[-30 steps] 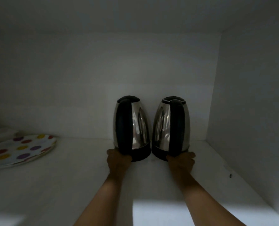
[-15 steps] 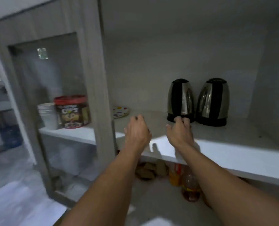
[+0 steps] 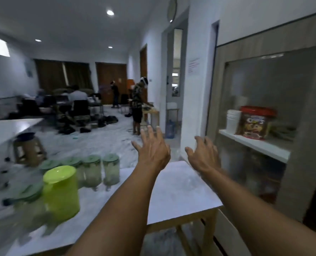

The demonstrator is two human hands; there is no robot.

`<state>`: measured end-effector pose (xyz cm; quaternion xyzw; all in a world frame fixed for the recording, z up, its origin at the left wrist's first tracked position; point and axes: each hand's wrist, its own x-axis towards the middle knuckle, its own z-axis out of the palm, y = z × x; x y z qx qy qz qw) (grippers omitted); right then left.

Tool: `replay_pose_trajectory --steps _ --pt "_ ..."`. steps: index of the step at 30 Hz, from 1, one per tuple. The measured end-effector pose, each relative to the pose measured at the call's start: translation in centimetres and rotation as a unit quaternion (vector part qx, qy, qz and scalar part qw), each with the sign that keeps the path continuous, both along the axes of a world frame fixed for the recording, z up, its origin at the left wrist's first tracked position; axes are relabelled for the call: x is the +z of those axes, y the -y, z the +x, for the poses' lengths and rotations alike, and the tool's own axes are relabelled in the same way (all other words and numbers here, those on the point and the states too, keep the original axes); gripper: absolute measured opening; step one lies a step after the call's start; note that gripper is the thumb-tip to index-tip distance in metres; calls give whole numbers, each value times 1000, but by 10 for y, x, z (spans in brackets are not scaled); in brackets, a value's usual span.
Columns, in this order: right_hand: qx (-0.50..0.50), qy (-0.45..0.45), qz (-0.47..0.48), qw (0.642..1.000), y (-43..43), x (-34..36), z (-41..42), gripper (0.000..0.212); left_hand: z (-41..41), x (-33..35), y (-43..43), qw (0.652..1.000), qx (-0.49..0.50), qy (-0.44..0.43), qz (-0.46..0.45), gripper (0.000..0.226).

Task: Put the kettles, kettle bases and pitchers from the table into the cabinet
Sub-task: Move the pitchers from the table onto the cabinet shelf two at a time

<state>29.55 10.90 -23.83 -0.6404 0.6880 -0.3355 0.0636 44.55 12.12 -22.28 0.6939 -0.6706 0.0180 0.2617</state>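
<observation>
Both my hands hang empty in the air over the white table (image 3: 179,189), fingers spread. My left hand (image 3: 152,148) is above the table's far edge and my right hand (image 3: 202,155) is beside it, nearer the cabinet (image 3: 301,52). On the table's left part stand several clear pitchers with green lids (image 3: 111,169), blurred, and a lime-green plastic container (image 3: 61,193) stands upside down in front of them. More green-lidded pitchers (image 3: 27,196) sit at the near left. The two kettles are out of view.
The cabinet's glass door shows a shelf (image 3: 255,145) with a stack of white cups (image 3: 233,121) and a red-lidded cereal tub (image 3: 255,124). A brown stool (image 3: 28,148) stands left of the table. People stand and sit at the far end of the room (image 3: 136,104).
My hands let go of the two kettles on the cabinet shelf and drew back. My view swung left from the cabinet to the table with the pitchers.
</observation>
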Motion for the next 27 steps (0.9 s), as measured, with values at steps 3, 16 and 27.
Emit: replay_pose_trajectory --steps 3,16,27 --pt "87 2 28 996 14 -13 87 61 88 -17 -15 995 97 4 26 68" --pt "332 94 277 897 53 -138 366 47 332 -144 -46 884 415 -125 176 51" --pt "307 263 520 752 100 -188 470 57 418 -195 5 799 495 -288 182 67"
